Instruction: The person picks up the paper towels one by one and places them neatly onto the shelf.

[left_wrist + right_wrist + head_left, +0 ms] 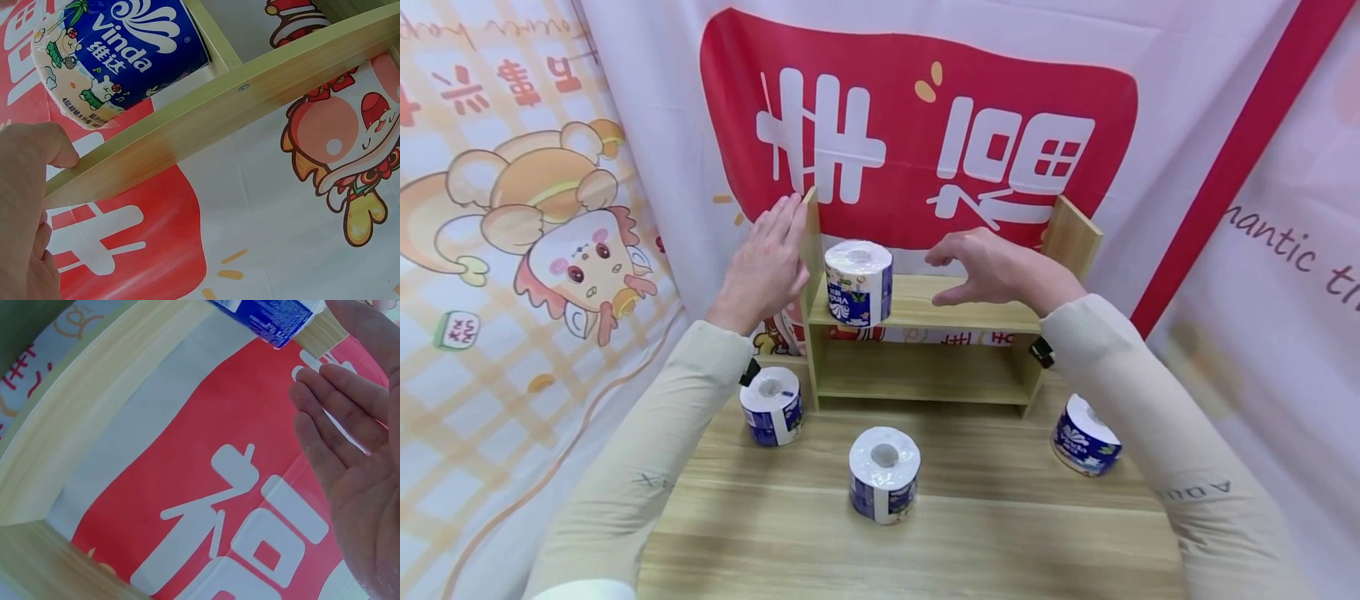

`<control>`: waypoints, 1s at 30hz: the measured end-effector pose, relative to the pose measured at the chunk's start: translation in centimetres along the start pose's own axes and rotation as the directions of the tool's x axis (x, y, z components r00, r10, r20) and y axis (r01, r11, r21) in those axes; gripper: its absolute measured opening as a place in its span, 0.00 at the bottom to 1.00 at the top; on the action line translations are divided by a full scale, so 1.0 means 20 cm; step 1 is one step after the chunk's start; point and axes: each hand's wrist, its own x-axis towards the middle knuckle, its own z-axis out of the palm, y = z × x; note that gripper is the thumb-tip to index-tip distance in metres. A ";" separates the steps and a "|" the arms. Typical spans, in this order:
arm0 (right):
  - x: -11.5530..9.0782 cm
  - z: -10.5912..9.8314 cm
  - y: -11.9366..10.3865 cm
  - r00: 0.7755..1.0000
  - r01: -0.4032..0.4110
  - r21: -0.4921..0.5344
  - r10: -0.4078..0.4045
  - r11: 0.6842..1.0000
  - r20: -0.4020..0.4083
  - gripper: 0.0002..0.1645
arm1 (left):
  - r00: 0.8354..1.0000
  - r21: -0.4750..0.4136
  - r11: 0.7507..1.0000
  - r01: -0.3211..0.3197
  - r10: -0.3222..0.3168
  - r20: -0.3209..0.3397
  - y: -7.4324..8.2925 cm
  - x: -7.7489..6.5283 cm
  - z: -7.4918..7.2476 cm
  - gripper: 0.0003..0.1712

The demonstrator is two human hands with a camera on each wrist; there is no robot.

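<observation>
A toilet paper roll (859,283) in blue-and-white Vinda wrap stands on the upper board of a small wooden shelf (925,387), at its left end. My left hand (767,262) holds the top of the shelf's left side panel (169,128). In the left wrist view its thumb lies on one side of the panel and the fingers on the other. To the right of the roll, my right hand (988,271) hovers over the upper board, thumb and fingers spread apart. The right wrist view shows its bare palm, with part of the roll (269,319) beyond the fingertips.
On the wooden table (985,542), one toilet paper roll (772,406) stands left of the shelf and another (884,475) in front. A third roll (1085,435) is at the right, partly behind my right sleeve. A printed curtain (917,50) hangs behind the shelf.
</observation>
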 end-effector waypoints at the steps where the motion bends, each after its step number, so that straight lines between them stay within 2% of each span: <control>1: -0.01 0.00 0.01 1.000 -0.006 0.000 0.006 1.000 0.001 0.41 | 1.000 -0.001 1.000 -0.001 0.001 0.002 0.00 0.00 0.00 0.47; 14: -0.12 0.04 0.10 0.998 -0.051 -0.003 0.051 0.999 0.023 0.39 | 1.000 -0.013 1.000 0.007 -0.007 0.003 0.01 0.00 -0.01 0.48; 30: -0.24 0.10 0.21 0.997 -0.067 -0.017 0.068 0.998 0.043 0.38 | 1.000 -0.023 1.000 0.012 -0.012 0.005 0.00 0.01 0.01 0.49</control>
